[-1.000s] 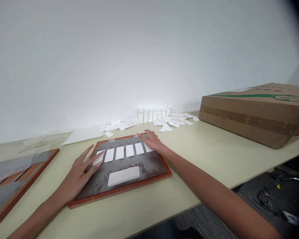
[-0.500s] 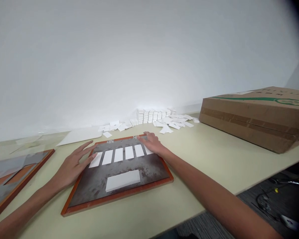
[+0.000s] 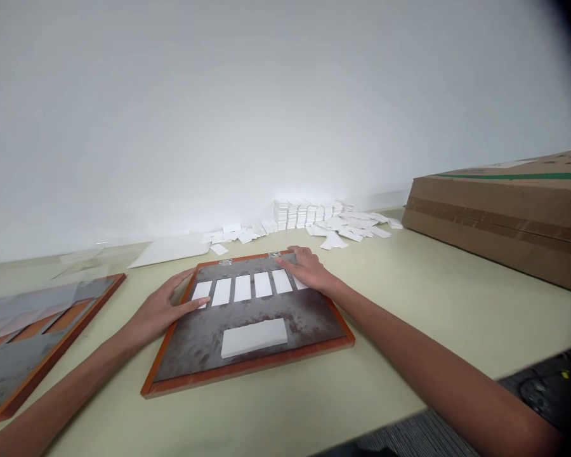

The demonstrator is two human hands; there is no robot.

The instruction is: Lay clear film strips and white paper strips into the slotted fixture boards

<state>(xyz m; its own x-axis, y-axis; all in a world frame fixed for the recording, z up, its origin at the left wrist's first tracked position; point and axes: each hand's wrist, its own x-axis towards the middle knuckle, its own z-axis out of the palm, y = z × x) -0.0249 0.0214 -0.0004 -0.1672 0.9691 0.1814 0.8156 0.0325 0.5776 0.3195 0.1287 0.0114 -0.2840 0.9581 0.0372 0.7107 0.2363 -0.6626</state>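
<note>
A dark metal-faced board point(image 3: 247, 314) with an orange-brown wooden frame lies flat on the table in front of me. White cards point(image 3: 242, 289) sit in a row of slots across its upper half, and a long white block point(image 3: 254, 338) rests near its front edge. My left hand point(image 3: 159, 311) grips the left side of the frame, its thumb on the leftmost card and its fingers along the outer edge. At the far right corner, my right hand point(image 3: 309, 270) is closed over the frame, thumb on the face beside a hinge, partly hiding the rightmost card.
A second framed board point(image 3: 42, 355) with clear sheeting over it lies at the left. A white sheet point(image 3: 166, 251), stacked white cards point(image 3: 304, 214) and loose cards point(image 3: 352, 223) lie by the wall. A large cardboard box point(image 3: 499, 219) stands at the right.
The view has shifted, so everything appears farther right, except the upper wall. My left fingers have drawn in to the frame's edge and the thumb has slid lower on the leftmost card.
</note>
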